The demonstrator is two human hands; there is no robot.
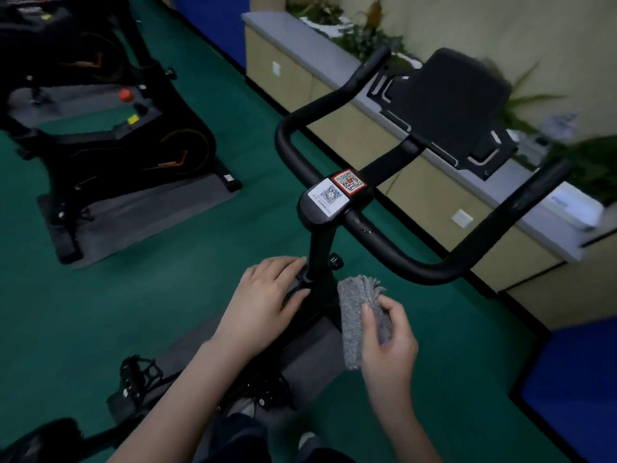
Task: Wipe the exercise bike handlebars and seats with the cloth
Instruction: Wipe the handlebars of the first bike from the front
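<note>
Bare forearms reach out from a person standing over an exercise bike, the left hand laid on the frame at the foot of the stem, its fingers straight and close together, holding nothing. Just to the right of them, the right hand grips a folded grey cloth, thumb pressed across its face and the other fingers curled behind it, with the upper end of the cloth standing free above the grip. The cloth touches no part of the bike. Black handlebars sweep up and away beyond both sets of fingers, their nearest bend just past the cloth's top edge; a console with two code stickers sits at their centre and a tablet holder rises farther off. A second bike stands well to the left on the green floor. No seat can be made out for certain. Wiping appears not yet begun: the step would go best by wrapping the cloth's free end round the near bend and drawing it along the bar's full curve, while the left hand steadies the frame.
</note>
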